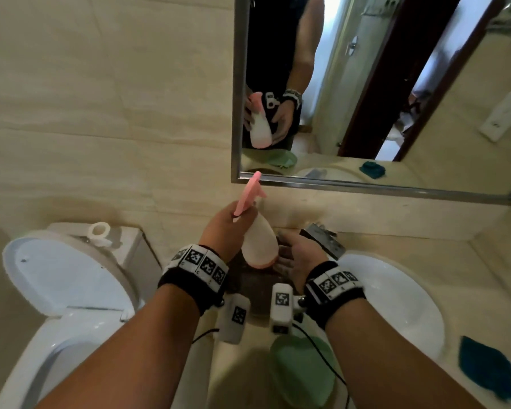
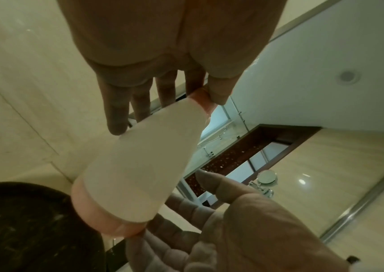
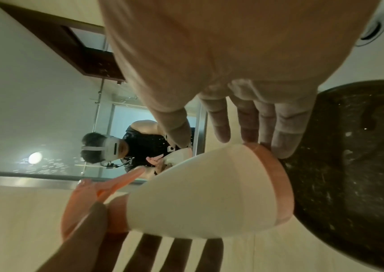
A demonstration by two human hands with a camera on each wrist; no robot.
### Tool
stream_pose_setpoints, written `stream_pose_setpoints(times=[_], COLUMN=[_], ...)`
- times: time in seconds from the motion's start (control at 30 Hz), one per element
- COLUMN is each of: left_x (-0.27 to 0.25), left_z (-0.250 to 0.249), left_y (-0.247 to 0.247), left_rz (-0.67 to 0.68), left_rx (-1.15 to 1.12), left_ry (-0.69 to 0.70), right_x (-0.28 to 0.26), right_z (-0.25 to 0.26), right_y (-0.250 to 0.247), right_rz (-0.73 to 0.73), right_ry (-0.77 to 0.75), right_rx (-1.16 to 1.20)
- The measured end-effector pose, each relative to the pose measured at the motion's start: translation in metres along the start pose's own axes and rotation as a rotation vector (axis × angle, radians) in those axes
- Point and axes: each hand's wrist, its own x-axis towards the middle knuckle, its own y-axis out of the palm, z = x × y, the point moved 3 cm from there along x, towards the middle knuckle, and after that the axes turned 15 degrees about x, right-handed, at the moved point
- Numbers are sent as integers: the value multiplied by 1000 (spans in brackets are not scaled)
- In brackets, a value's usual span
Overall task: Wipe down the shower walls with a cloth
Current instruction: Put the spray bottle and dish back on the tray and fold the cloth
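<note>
Fingers (image 2: 116, 114) of the left hand (image 1: 224, 228) curl around the neck of a white plastic spray bottle with a pink trigger and pink base (image 1: 258, 240), holding it tilted above a dark round stone dish (image 1: 248, 284). Beside the bottle's base, the right hand (image 1: 300, 255) is spread flat with straight fingers, holding nothing. On the beige counter (image 1: 396, 240) nearer the person lies a light green cloth (image 1: 303, 370); a teal cloth (image 1: 484, 370) lies right of the white sink basin (image 1: 396, 296). At left stands a white toilet (image 1: 68, 290) with its lid raised.
</note>
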Motion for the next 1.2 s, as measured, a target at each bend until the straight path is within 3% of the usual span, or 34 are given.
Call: stream_pose_setpoints(times=[0.2,0.53,0.77,1.0,1.2], left_x=[44,98,123,141,151], left_z=[21,75,97,107,106], left_y=[16,45,63,73,81], left_rz=[68,118,125,242,269], left_rx=[176,434,396,379,343], left_ry=[-6,-135,-136,5,-8], right_x=[58,126,153,161,172], right_z=[6,-18,-43,-46,-52], right_y=[0,-16,-19,-5,-6], right_rz=[-58,-121,-174,-117,-114], right_ry=[61,163,192,207,173], right_rx=[57,143,228,278,253])
